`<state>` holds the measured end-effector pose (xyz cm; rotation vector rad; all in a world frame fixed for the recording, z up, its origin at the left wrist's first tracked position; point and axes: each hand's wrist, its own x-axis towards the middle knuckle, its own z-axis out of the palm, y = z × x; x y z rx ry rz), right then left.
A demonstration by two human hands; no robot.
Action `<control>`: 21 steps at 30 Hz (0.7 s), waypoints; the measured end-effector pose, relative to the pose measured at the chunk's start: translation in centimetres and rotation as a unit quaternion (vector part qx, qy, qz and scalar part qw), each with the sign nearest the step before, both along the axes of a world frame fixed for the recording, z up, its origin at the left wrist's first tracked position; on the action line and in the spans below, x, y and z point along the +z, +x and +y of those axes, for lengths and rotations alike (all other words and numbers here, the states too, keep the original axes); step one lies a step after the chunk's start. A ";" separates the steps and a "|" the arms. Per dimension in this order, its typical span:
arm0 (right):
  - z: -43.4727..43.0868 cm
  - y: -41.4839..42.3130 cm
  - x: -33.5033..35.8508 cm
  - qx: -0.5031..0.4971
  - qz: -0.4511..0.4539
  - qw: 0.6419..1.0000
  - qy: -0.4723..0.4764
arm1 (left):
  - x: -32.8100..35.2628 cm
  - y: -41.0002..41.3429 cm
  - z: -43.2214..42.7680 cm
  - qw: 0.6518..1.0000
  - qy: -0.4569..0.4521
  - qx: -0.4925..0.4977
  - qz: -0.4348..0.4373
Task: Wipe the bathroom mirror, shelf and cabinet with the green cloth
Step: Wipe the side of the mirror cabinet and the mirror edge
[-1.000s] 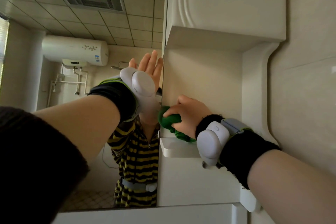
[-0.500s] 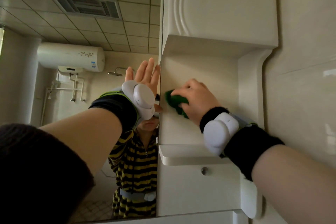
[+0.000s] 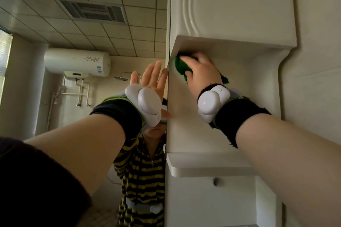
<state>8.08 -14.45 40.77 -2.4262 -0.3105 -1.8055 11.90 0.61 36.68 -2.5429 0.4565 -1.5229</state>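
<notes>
Nearest me, below my right forearm, is the shelf (image 3: 203, 165): a smooth, glossy off-white ledge with rounded corners whose long axis runs left to right. Under it is the lower cabinet (image 3: 203, 204), just as plain and slick, with one small round metal knob (image 3: 215, 181).

Further up, my left hand (image 3: 150, 81) lies flat against the mirror (image 3: 55, 97), close to its right edge, fingers straight, holding nothing. My right hand (image 3: 201, 72) is across that edge and higher, fingers and thumb clamped on the bunched green cloth (image 3: 181, 68). It presses the cloth into the top left corner of the recess's back panel (image 3: 184, 125). A soft, nappy tail of the cloth pokes out past my wrist.

So the cloth sits hard against two limits: the mirror's edge on its left and the underside of the upper cabinet (image 3: 239, 5) just above. I judge the only free ways are rightward along that underside or down the tall panel toward the shelf. Only the right hand can do this. The left is nearer the glass, but it is empty.

Farthest is the upper cabinet's door, moulded with a raised arc. Its grooves will probably need the cloth pressed in.
</notes>
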 end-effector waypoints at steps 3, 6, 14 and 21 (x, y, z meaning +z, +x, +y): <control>-0.3 -0.3 -0.8 -0.020 0.012 1.000 -0.018 | -0.1 0.5 0.3 0.997 -0.010 -0.079 0.002; -0.6 -0.6 -1.2 -0.023 0.028 0.999 -0.028 | 0.1 0.8 0.4 0.995 -0.010 -0.098 -0.003; -1.4 -1.2 -3.2 -0.018 0.058 0.997 -0.040 | 0.4 0.7 0.2 0.997 -0.007 -0.082 0.004; -1.5 -1.5 -5.4 -0.012 0.101 0.994 -0.043 | 0.2 0.4 0.0 0.995 -0.017 -0.100 0.008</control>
